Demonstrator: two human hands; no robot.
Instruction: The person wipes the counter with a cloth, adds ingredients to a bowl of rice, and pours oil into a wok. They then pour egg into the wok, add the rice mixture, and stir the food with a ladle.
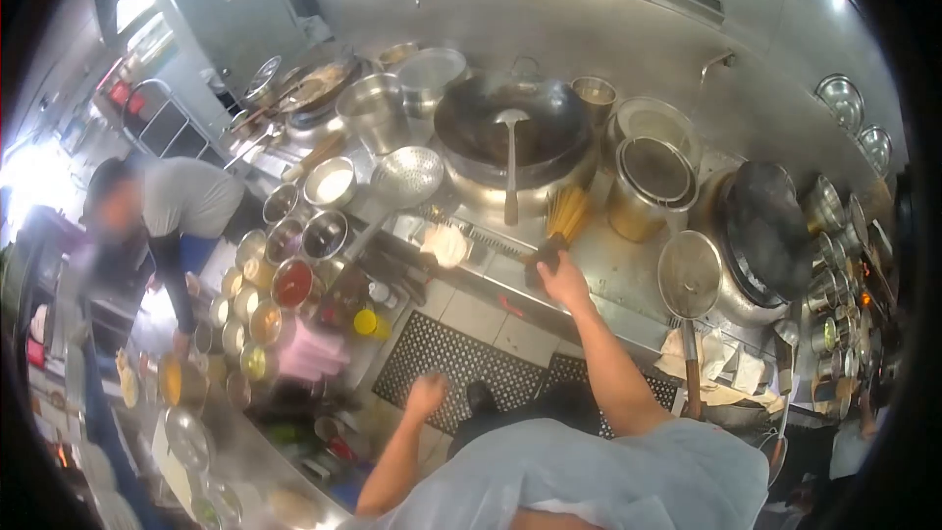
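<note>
My right hand (561,278) is closed around the dark handle of a bamboo wok brush (567,213), whose bristles point up beside the stove's wok. Over the floor mat hangs my left hand (427,396), its fingers curled in, with nothing visible in them. A large dark wok (466,132) sits on the burner ahead, and a metal wok spatula (511,152) leans in it with its handle over the near rim. To the right of the brush stands a metal pot (638,219) with a round mesh strainer (659,169) on top.
A perforated ladle (407,175) lies left of the wok. Another dark wok (760,226) and a long-handled strainer (690,275) are at the right. Bowls of ingredients, one with red sauce (293,283), crowd the left counter. A co-worker (186,201) bends there.
</note>
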